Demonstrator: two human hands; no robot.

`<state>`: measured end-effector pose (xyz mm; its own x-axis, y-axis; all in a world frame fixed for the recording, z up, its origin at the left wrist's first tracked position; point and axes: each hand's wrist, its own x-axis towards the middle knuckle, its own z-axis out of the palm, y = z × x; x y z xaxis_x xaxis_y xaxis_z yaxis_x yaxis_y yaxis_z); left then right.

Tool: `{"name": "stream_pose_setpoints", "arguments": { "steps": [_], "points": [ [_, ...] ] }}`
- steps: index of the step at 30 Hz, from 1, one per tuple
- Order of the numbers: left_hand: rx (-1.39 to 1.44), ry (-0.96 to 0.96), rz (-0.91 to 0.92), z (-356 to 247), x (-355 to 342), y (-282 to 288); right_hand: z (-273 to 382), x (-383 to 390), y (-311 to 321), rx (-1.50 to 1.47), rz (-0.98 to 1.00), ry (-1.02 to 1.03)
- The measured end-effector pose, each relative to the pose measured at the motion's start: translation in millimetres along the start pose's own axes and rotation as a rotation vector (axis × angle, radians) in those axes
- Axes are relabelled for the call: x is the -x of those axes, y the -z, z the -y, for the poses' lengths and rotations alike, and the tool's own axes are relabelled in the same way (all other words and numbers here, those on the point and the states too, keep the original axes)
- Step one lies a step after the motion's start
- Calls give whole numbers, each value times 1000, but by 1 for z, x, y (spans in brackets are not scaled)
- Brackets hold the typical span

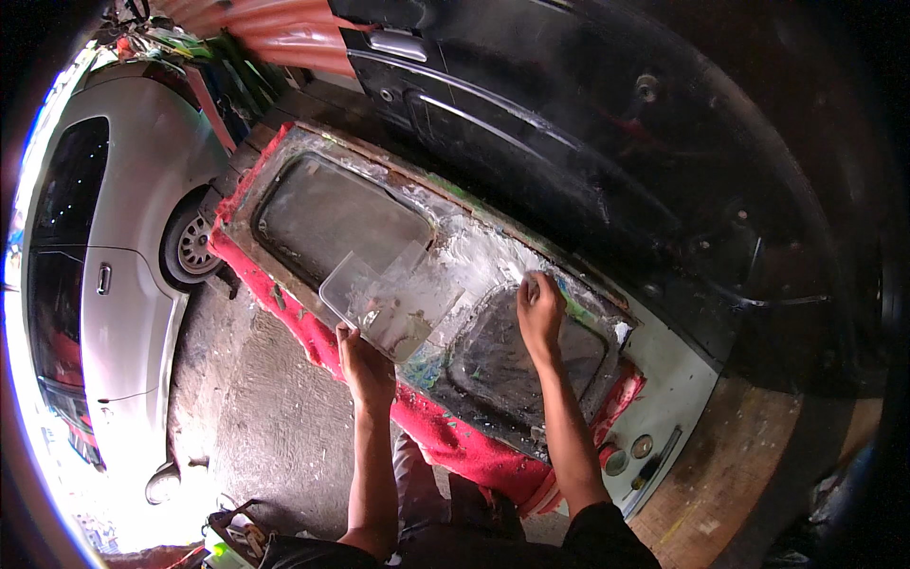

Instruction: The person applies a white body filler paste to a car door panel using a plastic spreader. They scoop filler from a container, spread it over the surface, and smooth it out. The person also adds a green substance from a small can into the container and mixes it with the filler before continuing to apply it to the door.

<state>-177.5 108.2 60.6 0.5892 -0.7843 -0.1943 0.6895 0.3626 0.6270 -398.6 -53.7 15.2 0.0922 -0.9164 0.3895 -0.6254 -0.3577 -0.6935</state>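
Note:
My left hand (367,368) grips the near edge of a clear plastic tray or lid (365,302), rectangular with rounded corners and pale smears on it. The tray is over the middle of a long bench top (284,156) with two dark rounded-corner panels. Beyond the tray, a thick white paste smear (483,251) covers the surface between the panels. My right hand (539,308) is closed, fingertips pinched together beside the right end of the smear and above the right dark panel (493,365). Whatever its fingers hold is hidden.
Red cloth (450,436) hangs along the bench's near side. At its right end is a pale surface (654,408) with round tins (614,460). A large black vehicle panel (607,142) stands close behind. A silver car (133,199) is parked at the left on the concrete floor (246,417).

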Motion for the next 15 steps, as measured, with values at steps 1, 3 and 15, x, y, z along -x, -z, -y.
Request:
{"name": "stream_pose_setpoints", "arguments": {
  "steps": [1,3,15],
  "points": [
    [5,14,-16,3,1,3,-9,-7,-5,22,24,13],
    [11,30,-35,5,-2,9,-23,-18,-26,85,-30,113],
    [-24,98,-66,7,-12,29,6,39,-52,-137,407,184]
  ]
}}
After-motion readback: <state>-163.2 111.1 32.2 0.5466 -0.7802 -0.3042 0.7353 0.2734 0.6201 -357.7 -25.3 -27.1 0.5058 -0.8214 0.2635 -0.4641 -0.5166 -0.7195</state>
